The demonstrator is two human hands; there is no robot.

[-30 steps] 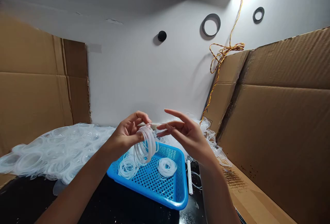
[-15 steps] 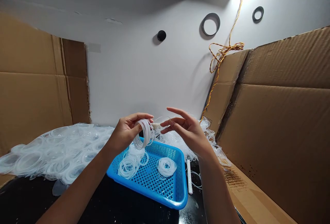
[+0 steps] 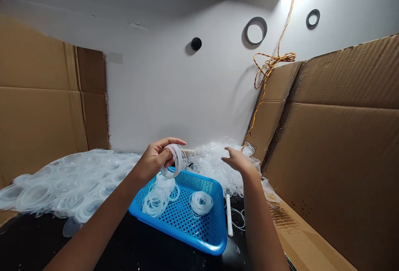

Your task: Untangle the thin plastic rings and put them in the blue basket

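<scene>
My left hand (image 3: 157, 154) is closed around a bundle of thin, translucent white rings (image 3: 178, 161), held above the back left of a blue plastic basket (image 3: 187, 233). My right hand (image 3: 239, 162) is at the edge of a loose heap of similar rings (image 3: 215, 158) behind the basket. Its thumb and a finger show apart with nothing visible between them; the other fingers are hidden. Inside the basket, coiled ring bundles (image 3: 155, 201) lie on the left and a single round bundle (image 3: 201, 203) lies on the right.
Packed bags of rings (image 3: 90, 179) spread over the left side of the black table (image 3: 124, 246). A white stick (image 3: 229, 217) lies right of the basket. Cardboard panels (image 3: 343, 158) flank both sides, and a yellow twisted cord (image 3: 260, 104) hangs at the right.
My right hand has moved right, away from my left hand, to the loose heap. My left hand stays nearly in place with its bundle.
</scene>
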